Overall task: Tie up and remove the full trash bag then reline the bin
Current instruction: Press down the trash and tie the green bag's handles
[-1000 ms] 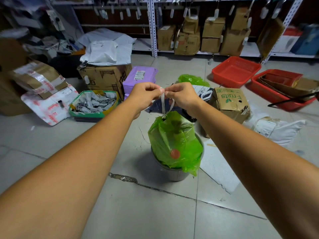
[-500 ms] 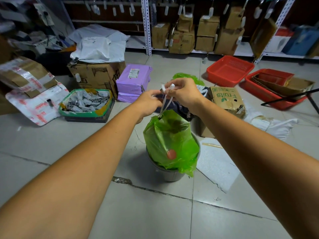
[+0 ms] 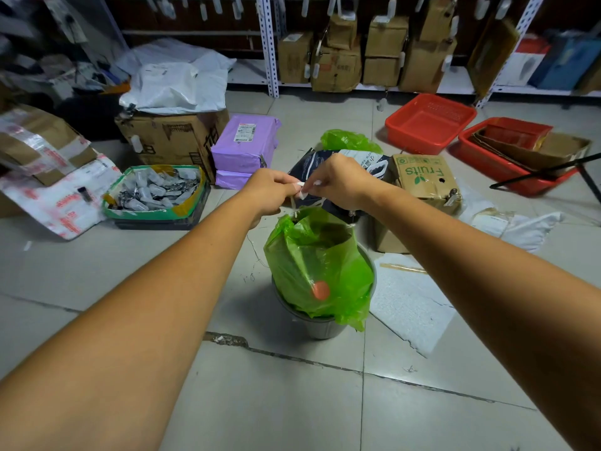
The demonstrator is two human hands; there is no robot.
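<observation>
A full green trash bag (image 3: 317,266) sits in a small grey bin (image 3: 322,328) on the tiled floor, with an orange round thing showing through the plastic. Its white drawstring (image 3: 300,190) rises from the gathered top. My left hand (image 3: 271,192) and my right hand (image 3: 340,182) both pinch the drawstring ends just above the bag, fingertips almost touching. A crumpled green bag (image 3: 346,141) lies on the floor behind my hands.
A "Fruits" cardboard box (image 3: 424,177) stands right of the bin, with white foam sheet (image 3: 409,304) beside it. Purple parcels (image 3: 245,146), a green tray of packets (image 3: 156,193) and a big carton (image 3: 169,138) lie left. Red baskets (image 3: 429,123) and shelving stand behind.
My hands lowered and came together close over the bag top; the long drawstring loops seen earlier are now short, with the ends pinched between my fingertips.
</observation>
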